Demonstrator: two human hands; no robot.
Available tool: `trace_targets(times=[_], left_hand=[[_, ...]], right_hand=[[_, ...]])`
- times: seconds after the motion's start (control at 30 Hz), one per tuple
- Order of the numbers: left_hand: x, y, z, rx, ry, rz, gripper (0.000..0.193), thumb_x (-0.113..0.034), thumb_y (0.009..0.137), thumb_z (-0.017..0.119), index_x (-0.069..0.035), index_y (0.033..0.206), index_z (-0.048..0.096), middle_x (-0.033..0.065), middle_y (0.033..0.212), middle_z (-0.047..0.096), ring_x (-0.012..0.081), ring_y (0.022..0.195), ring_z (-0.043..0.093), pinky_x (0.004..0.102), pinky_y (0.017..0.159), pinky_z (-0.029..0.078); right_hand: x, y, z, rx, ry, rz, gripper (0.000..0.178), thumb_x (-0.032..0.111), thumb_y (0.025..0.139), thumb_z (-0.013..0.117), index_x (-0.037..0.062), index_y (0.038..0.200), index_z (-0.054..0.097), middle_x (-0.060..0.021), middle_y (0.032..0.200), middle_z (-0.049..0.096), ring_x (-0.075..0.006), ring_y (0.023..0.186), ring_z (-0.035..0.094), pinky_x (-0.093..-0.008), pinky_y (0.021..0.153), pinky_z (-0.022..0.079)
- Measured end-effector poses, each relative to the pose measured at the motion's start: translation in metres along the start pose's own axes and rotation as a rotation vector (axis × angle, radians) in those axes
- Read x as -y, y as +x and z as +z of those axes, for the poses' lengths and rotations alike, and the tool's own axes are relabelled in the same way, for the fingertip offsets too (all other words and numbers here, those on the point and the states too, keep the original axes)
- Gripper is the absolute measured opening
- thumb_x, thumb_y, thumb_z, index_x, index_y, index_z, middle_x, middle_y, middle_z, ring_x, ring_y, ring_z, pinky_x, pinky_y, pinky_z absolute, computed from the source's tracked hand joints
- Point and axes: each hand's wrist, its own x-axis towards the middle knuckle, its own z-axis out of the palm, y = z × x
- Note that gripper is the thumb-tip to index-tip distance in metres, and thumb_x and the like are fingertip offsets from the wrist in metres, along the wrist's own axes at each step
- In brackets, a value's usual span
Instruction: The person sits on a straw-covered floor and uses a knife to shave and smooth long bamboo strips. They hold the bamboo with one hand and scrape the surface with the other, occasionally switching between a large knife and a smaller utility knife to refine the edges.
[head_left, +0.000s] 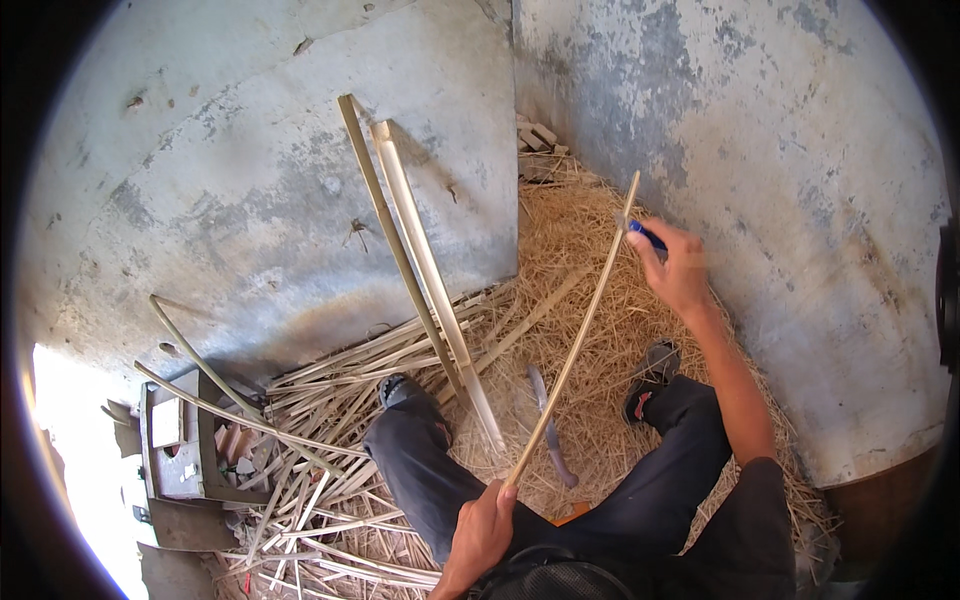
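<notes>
My left hand (482, 532) is closed around the near end of a long, thin bamboo strip (575, 348), which slants up and away to the right. Near the strip's far end, my right hand (678, 268) is closed on a small blue-handled tool (645, 236). The tool touches or nearly touches the strip; its working end is too small to make out. On the floor between my feet lies a long knife (550, 425) with a slightly curved blade, partly behind the strip.
Two split bamboo lengths (418, 255) lean on the grey wall (250, 200). Shavings (560, 230) cover the floor in the corner. Many cut strips (330, 390) lie at left, beside a worn box (180, 440) with rubble in it. My legs (420, 470) frame the work area.
</notes>
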Motion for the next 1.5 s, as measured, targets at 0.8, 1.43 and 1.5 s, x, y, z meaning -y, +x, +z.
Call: trace_targets(times=[0.8, 1.43, 1.5], left_hand=[[-0.026, 0.047, -0.019, -0.156, -0.204, 0.135, 0.043, -0.032, 0.117, 0.037, 0.001, 0.102, 0.059, 0.0171, 0.074, 0.059, 0.0351, 0.069, 0.06, 0.0459, 0.068, 0.047], [-0.071, 0.057, 0.001, -0.172, 0.023, 0.314, 0.027, -0.026, 0.113, 0.05, 0.001, 0.116, 0.053, 0.0265, 0.073, 0.062, 0.052, 0.071, 0.063, 0.0582, 0.063, 0.044], [-0.072, 0.057, 0.002, -0.179, 0.033, 0.314, 0.027, -0.025, 0.113, 0.05, 0.001, 0.116, 0.053, 0.0269, 0.073, 0.062, 0.0521, 0.07, 0.063, 0.0583, 0.062, 0.044]], right_hand=[[0.118, -0.091, -0.015, 0.329, 0.293, -0.115, 0.03, 0.033, 0.099, 0.075, 0.0056, 0.109, 0.071, -0.009, 0.082, 0.067, -0.027, 0.064, 0.068, -0.0377, 0.056, 0.053], [0.133, -0.111, -0.014, 0.213, 0.237, -0.253, 0.029, 0.031, 0.092, 0.083, 0.0078, 0.107, 0.072, -0.0046, 0.074, 0.062, -0.0215, 0.056, 0.064, -0.035, 0.049, 0.049], [0.131, -0.11, -0.014, 0.205, 0.231, -0.243, 0.03, 0.031, 0.092, 0.082, 0.0064, 0.105, 0.073, -0.0056, 0.074, 0.064, -0.0218, 0.056, 0.065, -0.0346, 0.049, 0.049]])
